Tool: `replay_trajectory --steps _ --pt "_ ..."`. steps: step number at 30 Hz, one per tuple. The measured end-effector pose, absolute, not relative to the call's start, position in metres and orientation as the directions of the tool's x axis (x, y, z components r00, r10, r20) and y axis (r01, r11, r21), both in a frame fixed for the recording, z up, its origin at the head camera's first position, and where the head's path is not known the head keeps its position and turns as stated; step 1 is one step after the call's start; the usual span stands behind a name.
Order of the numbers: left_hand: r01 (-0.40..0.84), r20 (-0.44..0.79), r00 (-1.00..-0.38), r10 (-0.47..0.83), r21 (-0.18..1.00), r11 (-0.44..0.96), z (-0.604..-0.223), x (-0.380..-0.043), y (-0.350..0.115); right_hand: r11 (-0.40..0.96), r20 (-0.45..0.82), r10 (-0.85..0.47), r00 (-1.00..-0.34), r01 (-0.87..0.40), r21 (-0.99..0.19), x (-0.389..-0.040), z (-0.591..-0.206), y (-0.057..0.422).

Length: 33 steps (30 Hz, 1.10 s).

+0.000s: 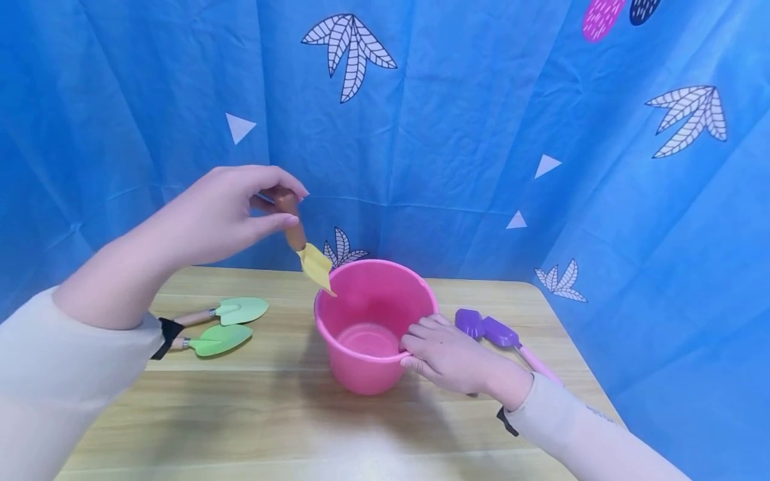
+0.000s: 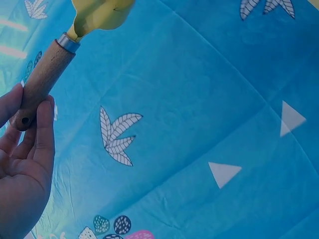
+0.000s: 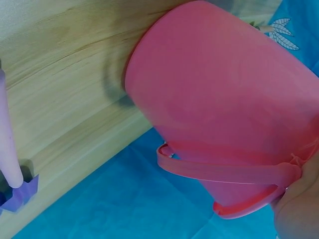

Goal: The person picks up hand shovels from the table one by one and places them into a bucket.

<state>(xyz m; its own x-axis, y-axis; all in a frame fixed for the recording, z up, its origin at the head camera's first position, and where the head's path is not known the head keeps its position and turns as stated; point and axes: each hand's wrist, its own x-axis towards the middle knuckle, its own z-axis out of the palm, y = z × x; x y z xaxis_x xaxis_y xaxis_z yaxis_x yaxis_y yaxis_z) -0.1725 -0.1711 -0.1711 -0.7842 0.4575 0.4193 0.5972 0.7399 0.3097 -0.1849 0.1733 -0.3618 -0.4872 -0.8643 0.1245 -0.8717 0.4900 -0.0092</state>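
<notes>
My left hand [image 1: 231,207] pinches the wooden handle of a small yellow trowel [image 1: 315,264] between thumb and fingers. The trowel's blade points down, its tip at the left rim of a pink bucket [image 1: 363,374]. In the left wrist view the trowel's handle [image 2: 47,72] shows a hole at its end, held by the fingertips of the left hand [image 2: 30,169]. My right hand [image 1: 448,354] grips the bucket's right rim, fingers over the edge. Nothing shows inside the bucket. In the right wrist view the bucket's handle [image 3: 224,172] hangs along its side.
Two green trowels, one pale [image 1: 242,310] and one brighter [image 1: 220,340], lie left on the wooden table [image 1: 252,414], partly hidden by the left forearm. Two purple toy tools [image 1: 469,323], one with a pink handle [image 1: 538,364], lie right of the bucket. A blue patterned cloth [image 1: 457,133] hangs behind.
</notes>
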Motion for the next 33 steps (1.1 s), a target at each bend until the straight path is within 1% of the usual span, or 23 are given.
replay_trajectory --steps 7,11,23,33 --pt "0.607 0.412 -0.786 0.461 0.375 0.700 -0.171 -0.175 -0.153 0.492 0.127 -0.863 -0.489 -0.871 -0.008 -0.185 -0.362 0.174" --pt "0.600 0.394 -0.794 0.463 0.391 0.697 -0.175 -0.179 -0.145 0.492 0.127 -0.863 -0.490 -0.870 -0.011 -0.185 -0.362 0.175" --pt "0.626 0.363 -0.779 0.511 0.417 0.659 -0.191 -0.195 -0.129 0.498 0.118 -0.860 -0.496 -0.867 -0.021 -0.186 -0.361 0.176" --pt "0.595 0.304 -0.801 0.516 0.498 0.631 -0.214 -0.208 -0.113 0.498 0.107 -0.861 -0.498 -0.867 -0.029 -0.185 -0.360 0.175"
